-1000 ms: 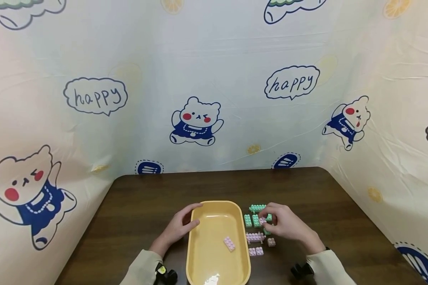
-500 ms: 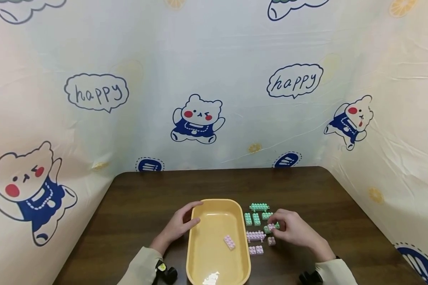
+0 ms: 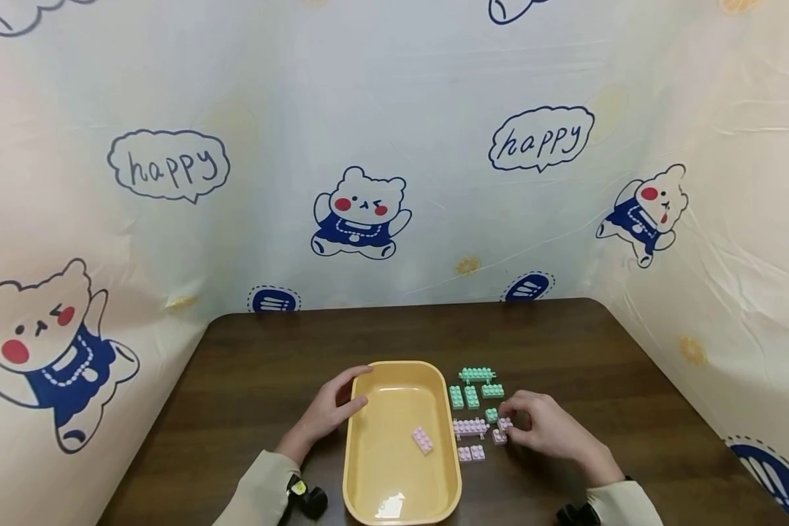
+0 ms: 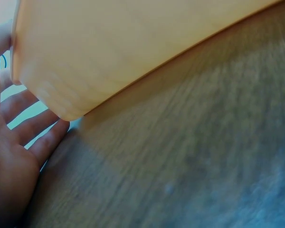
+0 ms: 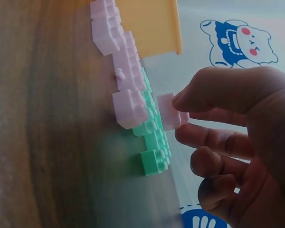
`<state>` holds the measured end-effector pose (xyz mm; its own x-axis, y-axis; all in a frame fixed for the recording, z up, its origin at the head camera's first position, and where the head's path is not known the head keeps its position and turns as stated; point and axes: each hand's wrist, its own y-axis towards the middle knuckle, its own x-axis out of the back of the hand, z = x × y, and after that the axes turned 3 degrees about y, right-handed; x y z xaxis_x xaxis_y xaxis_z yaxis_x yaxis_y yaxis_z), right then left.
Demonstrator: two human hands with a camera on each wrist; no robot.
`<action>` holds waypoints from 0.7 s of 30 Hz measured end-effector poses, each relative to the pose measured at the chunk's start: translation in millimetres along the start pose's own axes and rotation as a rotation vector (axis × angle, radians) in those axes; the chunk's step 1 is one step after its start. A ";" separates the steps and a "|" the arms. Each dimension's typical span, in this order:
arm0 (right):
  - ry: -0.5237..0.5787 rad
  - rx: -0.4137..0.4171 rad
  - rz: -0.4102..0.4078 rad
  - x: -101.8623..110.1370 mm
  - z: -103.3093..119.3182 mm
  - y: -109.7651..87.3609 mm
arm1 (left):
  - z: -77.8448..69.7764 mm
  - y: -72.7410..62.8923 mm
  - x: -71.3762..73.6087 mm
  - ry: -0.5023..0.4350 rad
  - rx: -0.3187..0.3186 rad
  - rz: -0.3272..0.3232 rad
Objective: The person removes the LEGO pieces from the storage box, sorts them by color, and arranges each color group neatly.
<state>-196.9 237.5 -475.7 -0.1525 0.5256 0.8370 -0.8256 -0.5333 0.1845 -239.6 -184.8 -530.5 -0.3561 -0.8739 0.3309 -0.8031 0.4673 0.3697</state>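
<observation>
In the head view, my left hand (image 3: 329,410) holds the upper left rim of a yellow tray (image 3: 402,394), thumb over the edge; the left wrist view shows the fingers against the tray's outer wall (image 4: 133,42). One pink toy brick (image 3: 423,440) lies in the tray. My right hand (image 3: 555,431) pinches another pink brick (image 5: 168,111) between thumb and fingers, above the table. Just below it sits a small pink brick (image 3: 499,437), with a small green brick (image 3: 491,415) to the left.
Right of the tray, several green bricks (image 3: 477,375) stand at the back. A long pink piece with side pegs (image 3: 470,428) and two small pink bricks (image 3: 471,454) stand nearer. The dark wooden table (image 3: 289,343) meets a printed curtain (image 3: 434,146) behind.
My right hand has moved right and slightly nearer with the pink brick, off the green bricks it partly covered. My left hand stays on the tray. The head view has shifted slightly.
</observation>
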 end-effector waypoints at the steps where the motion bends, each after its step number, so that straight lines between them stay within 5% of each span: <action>1: -0.007 0.000 0.002 -0.4 0.0 -0.3 | 0.0 0.3 0.4 0.000 0.000 -0.002; 14: -0.059 -0.061 0.002 2.1 -2.3 -10.5 | -2.7 2.0 1.4 0.006 0.013 0.003; 21: -0.086 -0.056 0.004 2.3 -6.0 -14.4 | -23.7 1.8 1.7 0.001 0.023 0.023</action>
<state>-188.6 250.4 -479.5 -0.1104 0.4632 0.8793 -0.8545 -0.4961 0.1541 -230.4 -182.3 -508.6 -0.3744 -0.8626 0.3403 -0.8051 0.4844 0.3421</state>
